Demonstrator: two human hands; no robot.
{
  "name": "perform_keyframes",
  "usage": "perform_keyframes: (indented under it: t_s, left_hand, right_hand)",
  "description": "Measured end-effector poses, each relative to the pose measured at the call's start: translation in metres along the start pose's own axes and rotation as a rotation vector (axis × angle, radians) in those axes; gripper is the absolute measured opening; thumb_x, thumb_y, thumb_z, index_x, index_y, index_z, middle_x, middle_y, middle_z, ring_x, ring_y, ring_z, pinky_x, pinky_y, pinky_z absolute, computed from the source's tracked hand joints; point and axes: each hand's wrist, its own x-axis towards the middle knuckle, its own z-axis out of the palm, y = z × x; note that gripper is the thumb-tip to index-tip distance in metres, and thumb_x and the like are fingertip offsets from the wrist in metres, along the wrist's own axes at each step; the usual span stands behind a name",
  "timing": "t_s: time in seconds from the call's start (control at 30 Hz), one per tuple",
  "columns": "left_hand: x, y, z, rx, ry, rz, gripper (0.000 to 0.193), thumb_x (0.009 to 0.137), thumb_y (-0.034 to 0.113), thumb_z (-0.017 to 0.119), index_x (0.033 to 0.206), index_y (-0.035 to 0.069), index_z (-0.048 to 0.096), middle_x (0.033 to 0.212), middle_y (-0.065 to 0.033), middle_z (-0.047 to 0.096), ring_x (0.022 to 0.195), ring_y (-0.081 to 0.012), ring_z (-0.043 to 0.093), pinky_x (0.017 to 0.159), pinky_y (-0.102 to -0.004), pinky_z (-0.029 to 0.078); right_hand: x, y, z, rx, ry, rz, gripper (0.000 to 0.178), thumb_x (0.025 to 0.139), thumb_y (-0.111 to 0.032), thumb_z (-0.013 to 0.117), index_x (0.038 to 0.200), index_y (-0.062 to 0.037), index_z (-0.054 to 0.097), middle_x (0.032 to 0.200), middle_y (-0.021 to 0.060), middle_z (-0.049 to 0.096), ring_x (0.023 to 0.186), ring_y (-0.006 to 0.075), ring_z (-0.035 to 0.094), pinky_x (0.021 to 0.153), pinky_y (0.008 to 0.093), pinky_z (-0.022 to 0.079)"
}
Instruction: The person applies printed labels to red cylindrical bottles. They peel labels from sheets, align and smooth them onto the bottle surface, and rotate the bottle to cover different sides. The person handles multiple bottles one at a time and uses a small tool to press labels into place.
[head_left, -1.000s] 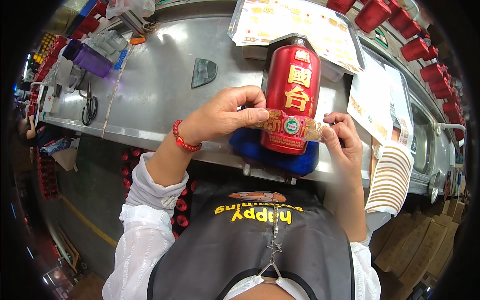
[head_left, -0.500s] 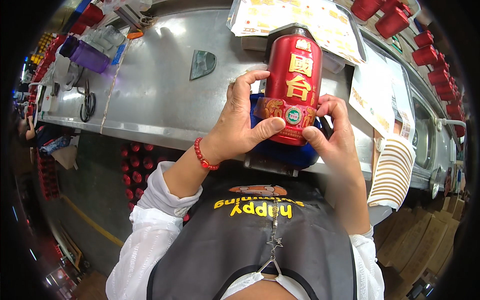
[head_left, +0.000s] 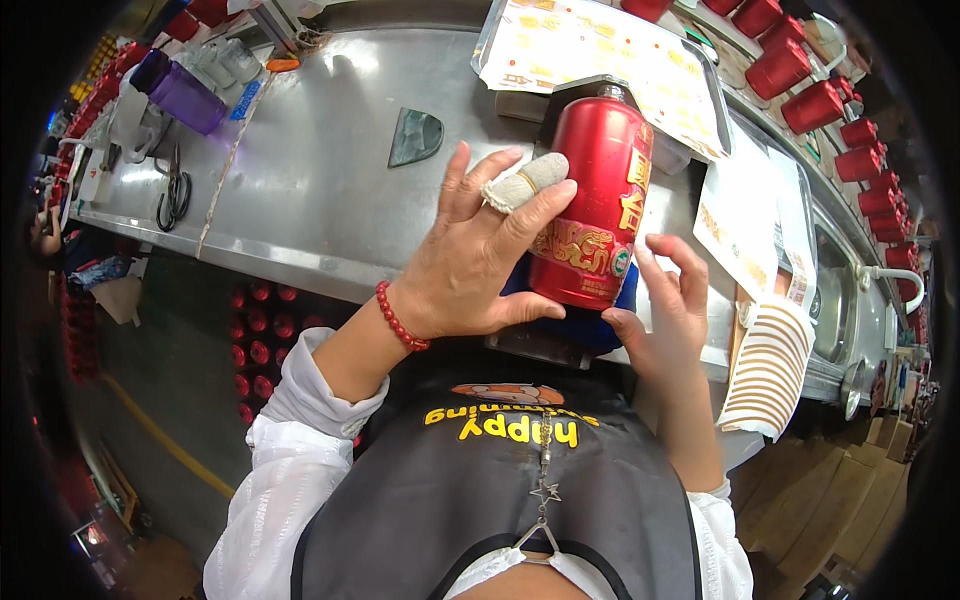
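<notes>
A red bottle (head_left: 590,165) with gold lettering and a patterned label band lies with its neck away from me. It rests over a blue padded support (head_left: 580,332). My left hand (head_left: 450,260) grips its left side, with the thumb by the base and the index finger along the body. A pale cloth finger cover (head_left: 525,183) sits on one finger of this hand. My right hand (head_left: 672,310) is beside the bottle's lower right, fingers curved and apart from the thumb, holding nothing. The thumb tip is close to the base; whether it touches is unclear.
Left on the metal bench (head_left: 300,190) are a dark glass-like plate (head_left: 413,137), scissors (head_left: 174,190) and a purple bottle (head_left: 180,92). Label sheets (head_left: 600,55) lie beyond the red bottle. Striped strips (head_left: 768,365) hang at the right edge. Several red bottles (head_left: 780,68) line the far right.
The bottle has turned about its long axis, so its lettering now faces right. My left fingers have spread along its side. My right fingers have come away from its body.
</notes>
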Motion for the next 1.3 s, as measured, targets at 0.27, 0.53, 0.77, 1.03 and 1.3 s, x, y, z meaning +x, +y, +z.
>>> perform_keyframes:
  t_s: [0.27, 0.53, 0.77, 1.03, 1.3]
  left_hand:
    - [0.004, 0.008, 0.026, -0.615, 0.157, -0.371, 0.07, 0.099, 0.045, 0.056, 0.147, -0.002, 0.035, 0.146, -0.0221, 0.043, 0.133, -0.0339, 0.04, 0.114, -0.0424, 0.028]
    - [-0.007, 0.022, 0.017, -0.324, 0.266, -0.236, 0.061, 0.097, 0.039, 0.059, 0.145, 0.005, 0.045, 0.143, -0.0115, 0.051, 0.136, -0.0338, 0.038, 0.119, -0.0527, 0.014]
    - [-0.019, 0.048, 0.027, 0.008, 0.206, -0.281, 0.073, 0.097, 0.059, 0.047, 0.146, 0.005, 0.049, 0.138, -0.017, 0.058, 0.141, -0.0392, 0.029, 0.118, -0.0606, 0.0]
    - [-0.023, 0.045, 0.028, -0.002, 0.203, -0.286, 0.07, 0.098, 0.058, 0.048, 0.143, 0.005, 0.052, 0.138, -0.0155, 0.058, 0.139, -0.0382, 0.034, 0.118, -0.0608, 0.003]
    - [-0.006, 0.066, 0.025, 0.109, 0.216, -0.155, 0.055, 0.091, 0.046, 0.061, 0.135, 0.013, 0.062, 0.135, -0.0078, 0.061, 0.137, -0.033, 0.041, 0.119, -0.0616, 0.003]
  right_hand:
    - [-0.002, -0.002, 0.001, -0.133, -0.058, -0.011, 0.057, 0.074, -0.01, 0.081, 0.129, -0.0099, 0.067, 0.129, 0.0171, 0.053, 0.118, 0.0346, 0.053, 0.098, 0.0431, 0.046]
    - [-0.003, 0.0, 0.002, -0.14, -0.059, -0.007, 0.057, 0.074, -0.009, 0.08, 0.13, -0.0101, 0.067, 0.129, 0.0175, 0.053, 0.117, 0.0346, 0.053, 0.097, 0.0429, 0.046]
    - [-0.001, -0.008, 0.0, -0.18, -0.101, 0.024, 0.053, 0.076, -0.009, 0.079, 0.128, -0.0079, 0.067, 0.13, 0.0193, 0.053, 0.117, 0.0348, 0.053, 0.094, 0.0422, 0.046]
    - [-0.004, -0.006, 0.002, -0.146, -0.09, 0.05, 0.05, 0.079, -0.011, 0.078, 0.127, -0.0078, 0.067, 0.13, 0.0186, 0.053, 0.117, 0.0333, 0.053, 0.087, 0.0392, 0.047]
    - [-0.007, -0.005, 0.004, -0.155, -0.103, 0.083, 0.052, 0.079, -0.009, 0.078, 0.129, -0.0075, 0.066, 0.13, 0.0183, 0.054, 0.116, 0.0329, 0.053, 0.083, 0.0386, 0.046]
